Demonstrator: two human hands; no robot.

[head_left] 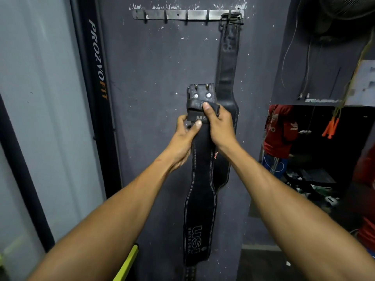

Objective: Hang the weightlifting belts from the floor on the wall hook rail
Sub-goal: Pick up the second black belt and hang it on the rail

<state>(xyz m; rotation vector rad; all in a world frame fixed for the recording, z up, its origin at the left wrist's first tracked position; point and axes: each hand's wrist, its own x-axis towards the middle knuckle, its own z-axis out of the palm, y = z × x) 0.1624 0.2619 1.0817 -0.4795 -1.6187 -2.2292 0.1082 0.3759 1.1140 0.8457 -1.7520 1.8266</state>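
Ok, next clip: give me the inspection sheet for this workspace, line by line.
Surface: dark wall, paint chipped around the hook rail.
Job's things: one belt hangs from the rail's rightmost hook; held belt raised below the rail, buckle up.
Clutter: nothing seen on the wall.
Grippers: left hand and right hand both grip the held belt near its buckle.
Cables: thin cords hang at right.
Surroundings: PROZOFIT upright at left; person in red shirt at right.

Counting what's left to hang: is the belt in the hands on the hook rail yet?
Not yet. Both the left hand and right hand grip the belt well below the rail.
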